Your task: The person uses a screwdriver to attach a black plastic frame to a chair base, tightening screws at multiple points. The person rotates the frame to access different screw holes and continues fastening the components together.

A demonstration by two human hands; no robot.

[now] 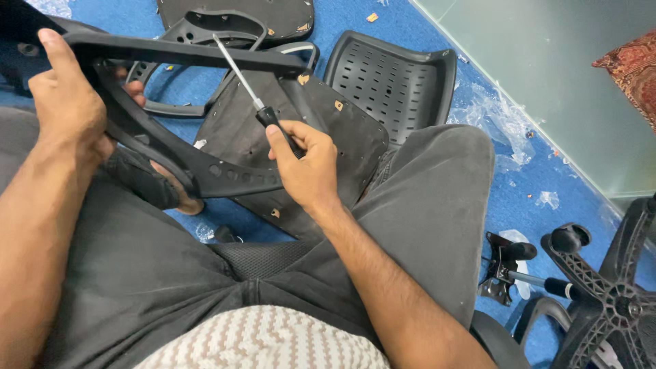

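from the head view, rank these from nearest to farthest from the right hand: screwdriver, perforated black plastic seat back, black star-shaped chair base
1. Black-handled screwdriver: gripped in the right hand.
2. Perforated black plastic seat back: on the blue floor, up and to its right.
3. Black star-shaped chair base: far lower right corner.

A blue carpeted floor point(424, 41) carries scattered chair parts — a perforated black plastic shell point(396, 78), a flat dark seat pan point(301, 137), a curved black frame point(212, 31), a star-shaped wheeled base point(608, 294) — plus crumpled clear plastic wrap point(492, 113) near the wall.
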